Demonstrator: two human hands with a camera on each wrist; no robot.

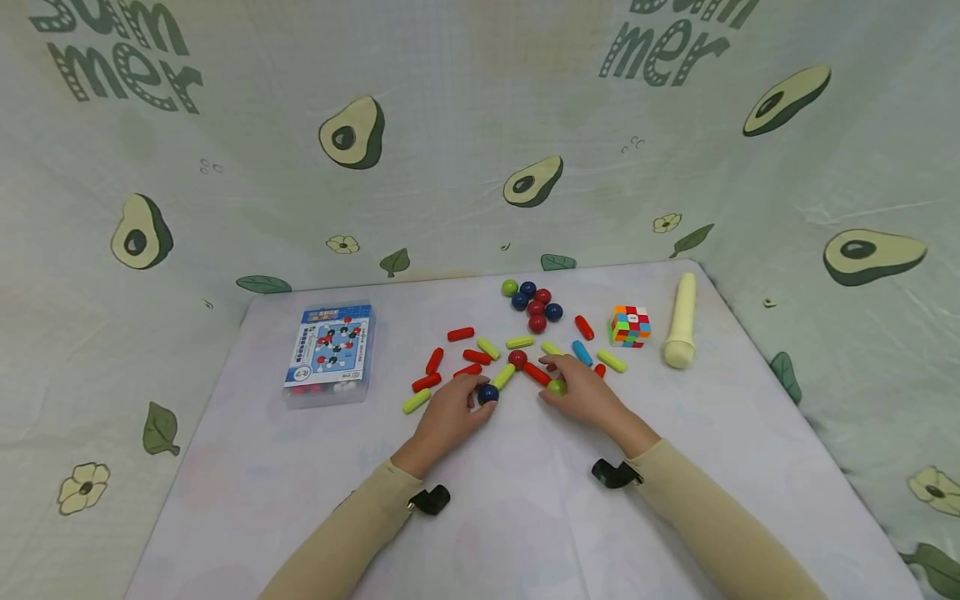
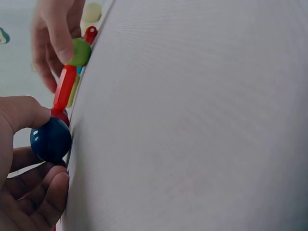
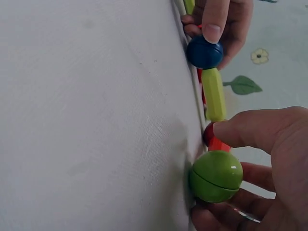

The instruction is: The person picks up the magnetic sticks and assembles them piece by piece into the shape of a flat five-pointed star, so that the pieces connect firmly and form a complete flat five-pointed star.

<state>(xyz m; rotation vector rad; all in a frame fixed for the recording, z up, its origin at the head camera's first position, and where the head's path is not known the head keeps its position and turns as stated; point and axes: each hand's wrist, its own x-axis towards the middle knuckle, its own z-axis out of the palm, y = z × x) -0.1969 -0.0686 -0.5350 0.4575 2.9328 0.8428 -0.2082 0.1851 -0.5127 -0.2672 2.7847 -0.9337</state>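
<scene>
A V-shaped chain of toy pieces lies on the table between the hands. At its far point is a red ball (image 1: 517,359), joined to a yellow-green rod (image 1: 504,377) and a red rod (image 1: 536,374). My left hand (image 1: 448,412) grips the dark blue ball (image 2: 51,140) at the yellow-green rod's near end, thumb on one side and fingers on the other. At the red rod's end, my right hand (image 1: 585,396) holds a green ball (image 3: 216,176) between thumb and fingers. Part of the red rod is hidden by the right thumb in the right wrist view.
Loose red rods (image 1: 427,382), yellow-green rods (image 1: 611,361) and a blue rod (image 1: 582,352) lie around the chain. Behind them sits a cluster of balls (image 1: 536,307). A boxed set (image 1: 330,354) stands left; a puzzle cube (image 1: 630,326) and a cream-coloured club-shaped object (image 1: 681,321) are right.
</scene>
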